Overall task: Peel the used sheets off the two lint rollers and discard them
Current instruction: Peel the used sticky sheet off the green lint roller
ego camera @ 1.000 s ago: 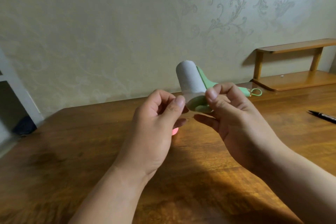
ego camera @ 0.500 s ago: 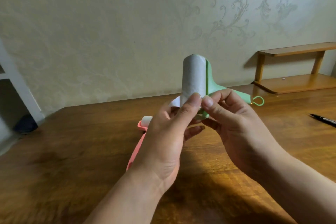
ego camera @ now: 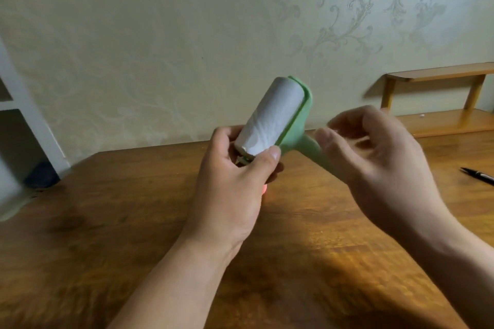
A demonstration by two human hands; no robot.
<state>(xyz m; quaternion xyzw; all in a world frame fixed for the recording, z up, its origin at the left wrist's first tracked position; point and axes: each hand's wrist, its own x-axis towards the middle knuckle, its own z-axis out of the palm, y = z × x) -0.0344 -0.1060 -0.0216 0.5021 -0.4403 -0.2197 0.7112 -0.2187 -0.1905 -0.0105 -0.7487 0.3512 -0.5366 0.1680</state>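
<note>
At the far left a white shelf unit stands against the wall, with a dark object on the floor beside its foot, just past the table's left corner. The wooden table has a broad bare stretch on that side, running from its back edge along the wallpapered wall toward the near edge.

Over the middle of the table the left hand holds the green lint roller in the air. Its fingers are wrapped around the lower end of the white roll, the thumb pressed against the sheet's surface. The roll tilts up and to the right, well clear of the tabletop. A small pink glow shows just below that hand; what it belongs to I cannot tell.

The roller's green handle slants down to the right and passes behind the right hand. That hand is blurred, its fingers curled loosely with the thumb and forefinger close together; whether they pinch anything I cannot tell.

Farther right, a black pen lies on the table near its right edge, well apart from the hands. Behind it a low wooden shelf sits against the wall.
</note>
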